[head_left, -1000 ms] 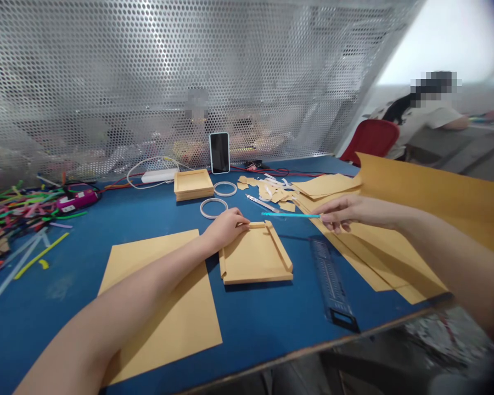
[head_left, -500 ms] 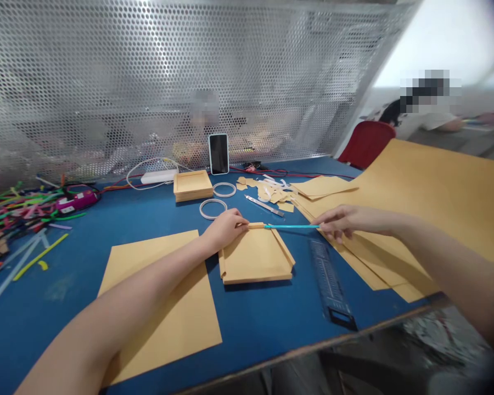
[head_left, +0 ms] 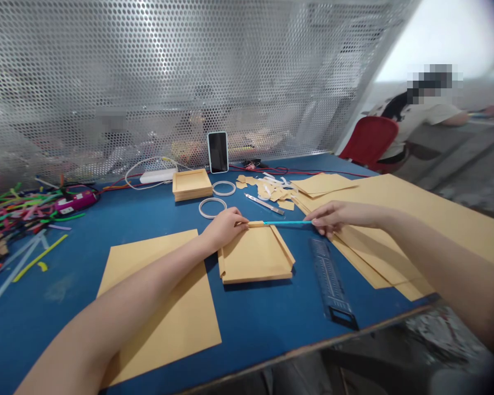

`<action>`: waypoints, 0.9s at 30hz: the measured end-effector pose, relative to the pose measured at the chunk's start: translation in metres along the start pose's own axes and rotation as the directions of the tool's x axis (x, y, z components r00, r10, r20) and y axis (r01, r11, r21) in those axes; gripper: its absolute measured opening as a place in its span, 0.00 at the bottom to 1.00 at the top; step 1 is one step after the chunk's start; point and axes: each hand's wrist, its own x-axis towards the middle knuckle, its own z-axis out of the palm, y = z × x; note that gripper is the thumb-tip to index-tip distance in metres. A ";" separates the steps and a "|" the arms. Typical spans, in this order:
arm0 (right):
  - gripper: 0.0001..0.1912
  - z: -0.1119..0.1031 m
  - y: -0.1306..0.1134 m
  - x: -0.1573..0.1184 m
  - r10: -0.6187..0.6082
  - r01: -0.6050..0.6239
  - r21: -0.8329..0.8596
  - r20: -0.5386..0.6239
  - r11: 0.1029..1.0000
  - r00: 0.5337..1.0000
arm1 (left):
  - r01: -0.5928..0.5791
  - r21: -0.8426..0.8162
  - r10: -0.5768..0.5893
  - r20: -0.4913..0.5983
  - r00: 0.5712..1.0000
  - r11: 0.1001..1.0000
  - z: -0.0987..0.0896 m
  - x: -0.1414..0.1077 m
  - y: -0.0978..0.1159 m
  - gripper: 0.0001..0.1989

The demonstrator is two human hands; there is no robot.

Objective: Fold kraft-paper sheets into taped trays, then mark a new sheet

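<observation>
A shallow tan paper tray (head_left: 257,255) with folded-up edges lies on the table between my hands. My left hand (head_left: 227,226) is closed in a pinch on its far edge, near the far left corner. In my right hand (head_left: 330,217), the fingertips grip the right end of a thin blue stick (head_left: 288,223). The stick lies level, its left end at the folded far edge of the tray; whether it goes inside the fold is hard to see. Below my right hand lies a clear ruler (head_left: 331,285).
A tan sheet (head_left: 168,296) lies under my left forearm, and larger sheets (head_left: 420,206) spread at right. Behind are stacked paper trays (head_left: 191,192), tape rings (head_left: 213,208), a cutter knife (head_left: 264,203), paper scraps (head_left: 271,190) and a phone (head_left: 218,152). A person sits beyond a red chair (head_left: 370,140).
My right hand has moved left with the blue stick, and less of the stick shows beside the tray. The raised large sheet at right has sunk flatter. My left hand has stayed put.
</observation>
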 end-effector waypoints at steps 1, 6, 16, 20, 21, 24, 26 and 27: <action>0.26 -0.001 -0.003 0.002 0.004 -0.004 -0.010 0.015 1.000 1.000 | 0.000 0.000 0.000 -0.001 1.000 1.000 0.000 0.000 0.000 0.08; 0.20 -0.006 -0.022 0.015 0.040 -0.033 -0.057 0.122 0.998 0.992 | 0.002 -0.001 -0.002 -0.009 1.000 1.000 0.002 0.000 -0.001 0.07; 0.22 0.004 -0.066 0.049 0.022 0.025 -0.259 0.178 0.966 0.984 | 0.004 0.002 -0.004 -0.021 1.000 1.000 0.003 0.001 -0.002 0.07; 0.23 0.014 -0.081 0.052 0.009 0.048 -0.320 0.175 0.946 0.985 | 0.005 0.006 -0.005 -0.028 1.000 1.000 0.003 0.001 -0.001 0.06; 0.23 0.017 -0.084 0.052 0.004 0.055 -0.333 0.174 0.941 0.985 | 0.005 0.007 -0.005 -0.027 1.000 1.000 0.003 0.001 -0.001 0.06; 0.23 0.024 -0.090 0.054 -0.046 0.110 -0.358 0.181 0.927 0.982 | 0.005 0.011 -0.005 -0.029 1.000 1.000 0.003 0.001 0.000 0.07; 0.23 0.027 -0.091 0.055 -0.088 0.149 -0.364 0.178 0.919 0.980 | 0.008 0.013 -0.008 -0.030 1.000 1.000 0.004 0.001 0.000 0.07; 0.23 0.028 -0.090 0.055 -0.104 0.162 -0.361 0.175 0.918 0.979 | 0.010 0.014 -0.010 -0.029 1.000 1.000 0.004 0.001 -0.001 0.07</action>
